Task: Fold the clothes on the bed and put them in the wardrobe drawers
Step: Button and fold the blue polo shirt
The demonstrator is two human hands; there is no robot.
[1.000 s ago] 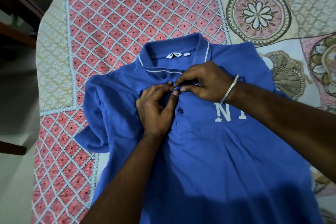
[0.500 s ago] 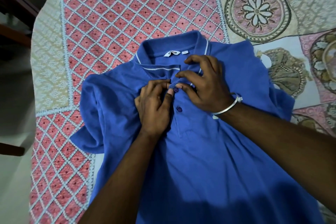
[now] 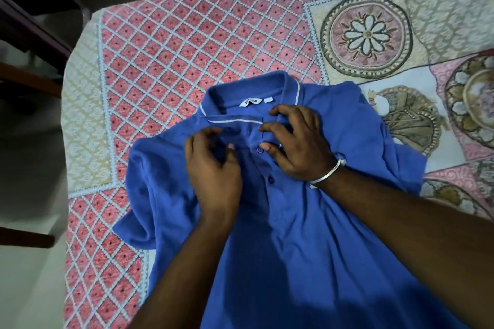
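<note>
Lying on bed [image 3: 187, 43]: blue polo shirt [image 3: 307, 235], collar toward far edge.
Left hand [image 3: 213, 171]: fingers curled, placket fabric pinched.
Right hand [image 3: 299, 144]: collar pinched.
Open room: bedspread beyond collar.

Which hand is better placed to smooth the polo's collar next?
Probably the right hand: its fingertips already rest on the collar beside the top button. The left hand sits lower on the polo shirt.

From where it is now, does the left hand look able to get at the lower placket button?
Probably yes: the lower button lies exposed on the polo shirt, just right of the left hand, with nothing covering it.
</note>
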